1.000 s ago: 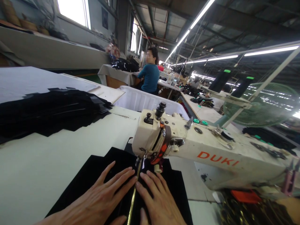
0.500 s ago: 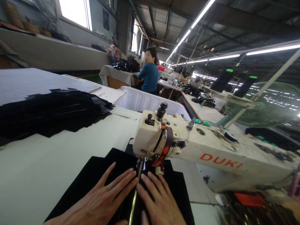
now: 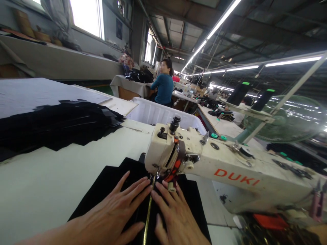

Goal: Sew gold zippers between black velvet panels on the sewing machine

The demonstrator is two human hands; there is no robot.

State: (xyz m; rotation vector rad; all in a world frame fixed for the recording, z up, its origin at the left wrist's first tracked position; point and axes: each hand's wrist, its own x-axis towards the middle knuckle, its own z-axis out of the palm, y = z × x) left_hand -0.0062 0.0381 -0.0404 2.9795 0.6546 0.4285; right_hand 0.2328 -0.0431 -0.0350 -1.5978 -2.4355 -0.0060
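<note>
A black fabric piece (image 3: 98, 190) with stepped edges lies flat under the head of the white DUKI sewing machine (image 3: 201, 156). Down its middle runs a narrow shiny gold strip (image 3: 147, 217), reaching up to the presser foot. My left hand (image 3: 119, 207) lies flat on the fabric left of the strip, fingers stretched and thumb spread. Across the strip, my right hand (image 3: 176, 212) presses flat on the same fabric, fingertips close to the foot. Neither hand grasps anything. The machine head hides the fabric's far part and the needle point.
A stack of black fabric pieces (image 3: 61, 122) lies on the table at left. Behind the machine stands a white plastic bin (image 3: 166, 110). At right are thread cones (image 3: 237, 94), a green fan (image 3: 296, 119) and pink snips (image 3: 317, 204). A person in teal (image 3: 163, 86) sits farther back.
Both hands have slid slightly forward with the fabric, toward the presser foot. My left thumb now shows, spread from the fingers. The whole view has shifted a little.
</note>
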